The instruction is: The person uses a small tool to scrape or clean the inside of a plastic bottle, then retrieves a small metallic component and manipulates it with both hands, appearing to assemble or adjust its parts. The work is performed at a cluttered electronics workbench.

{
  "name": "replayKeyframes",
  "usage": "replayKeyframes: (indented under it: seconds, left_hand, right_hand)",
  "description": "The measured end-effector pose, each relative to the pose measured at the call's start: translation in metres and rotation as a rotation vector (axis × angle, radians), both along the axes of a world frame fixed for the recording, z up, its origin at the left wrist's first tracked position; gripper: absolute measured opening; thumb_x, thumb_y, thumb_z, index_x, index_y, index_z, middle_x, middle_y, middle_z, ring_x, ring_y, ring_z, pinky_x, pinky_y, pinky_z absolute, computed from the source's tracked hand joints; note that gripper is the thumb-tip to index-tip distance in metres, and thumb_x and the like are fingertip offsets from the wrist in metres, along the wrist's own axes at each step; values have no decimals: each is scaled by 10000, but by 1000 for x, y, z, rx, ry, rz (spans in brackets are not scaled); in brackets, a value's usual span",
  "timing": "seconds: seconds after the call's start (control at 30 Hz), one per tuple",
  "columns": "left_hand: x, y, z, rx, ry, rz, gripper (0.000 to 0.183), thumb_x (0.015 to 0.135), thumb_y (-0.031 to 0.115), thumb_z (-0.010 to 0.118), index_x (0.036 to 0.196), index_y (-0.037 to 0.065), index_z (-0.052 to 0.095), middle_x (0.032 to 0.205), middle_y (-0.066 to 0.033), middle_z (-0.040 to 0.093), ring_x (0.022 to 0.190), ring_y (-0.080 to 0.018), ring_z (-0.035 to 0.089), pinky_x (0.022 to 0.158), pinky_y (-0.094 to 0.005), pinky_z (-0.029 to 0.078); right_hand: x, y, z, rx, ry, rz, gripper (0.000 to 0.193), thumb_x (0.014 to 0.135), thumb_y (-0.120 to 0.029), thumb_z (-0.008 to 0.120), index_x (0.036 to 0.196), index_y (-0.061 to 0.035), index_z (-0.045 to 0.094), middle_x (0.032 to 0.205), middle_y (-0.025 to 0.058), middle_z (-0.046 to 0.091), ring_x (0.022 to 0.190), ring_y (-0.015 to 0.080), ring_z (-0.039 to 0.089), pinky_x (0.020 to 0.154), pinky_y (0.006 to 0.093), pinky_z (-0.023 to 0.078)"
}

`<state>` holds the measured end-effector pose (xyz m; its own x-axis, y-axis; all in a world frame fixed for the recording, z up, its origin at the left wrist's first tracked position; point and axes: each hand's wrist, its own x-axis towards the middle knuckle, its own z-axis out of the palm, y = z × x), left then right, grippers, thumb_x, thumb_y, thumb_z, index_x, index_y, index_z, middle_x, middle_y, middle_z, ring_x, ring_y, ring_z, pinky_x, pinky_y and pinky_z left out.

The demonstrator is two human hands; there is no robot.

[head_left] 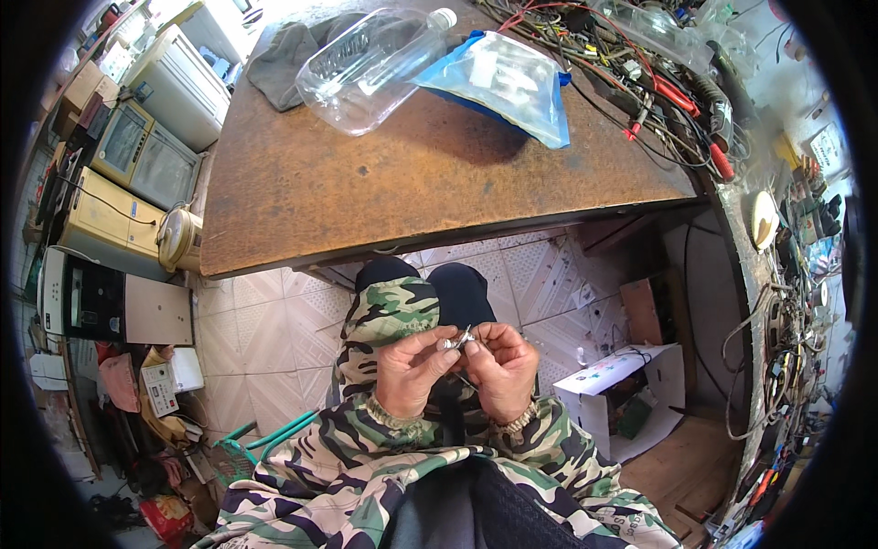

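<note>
Above my lap, my left hand [408, 373] and my right hand [502, 373] meet at the fingertips. Between them is a small, shiny, silver-coloured metal piece [449, 344], too small to name more exactly. The left thumb and forefinger pinch its left end. On the other side the right thumb and fingers close on its right end, where a thin part sticks up. Fingertips cover much of the piece. Both camouflage sleeves reach to the wrists.
A brown wooden table [439, 174] stands ahead, bearing a large clear plastic bottle [352, 78] and a blue-edged clear bag [512, 82]. Tangled cables and red-handled tools [675, 95] lie at its right. An open white box [594, 403] sits on the floor to the right; old appliances [151, 151] line the left.
</note>
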<state>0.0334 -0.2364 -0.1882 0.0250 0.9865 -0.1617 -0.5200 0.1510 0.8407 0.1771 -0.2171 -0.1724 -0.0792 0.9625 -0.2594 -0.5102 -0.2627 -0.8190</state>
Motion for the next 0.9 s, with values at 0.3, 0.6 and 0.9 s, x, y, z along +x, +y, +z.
replayKeyframes:
  seconds: [0.3,0.6,0.9]
  left_hand:
    - [3,10,7,40,53,-3,302,938,-27,664,1232,-80,624,1109,-124,706,975,-169,684,882,-308,585]
    - [6,7,6,-31,-114,-33,310,941,-15,657,1248,-41,617,1134,-140,697,1002,-189,687,880,-334,595]
    - [6,4,8,-80,-180,-113,290,962,37,640,1250,2,629,1113,-117,689,922,-159,667,800,-260,553]
  right_hand:
    - [-3,3,-4,55,-22,-94,196,879,63,695,1051,74,602,925,59,673,742,72,630,666,222,541]
    - [-1,-2,-6,153,-47,-111,258,857,90,707,1084,82,586,961,70,666,786,75,627,681,212,533]
    - [4,-5,1,169,-46,-86,258,849,97,709,1076,78,588,968,84,674,807,97,647,696,236,558]
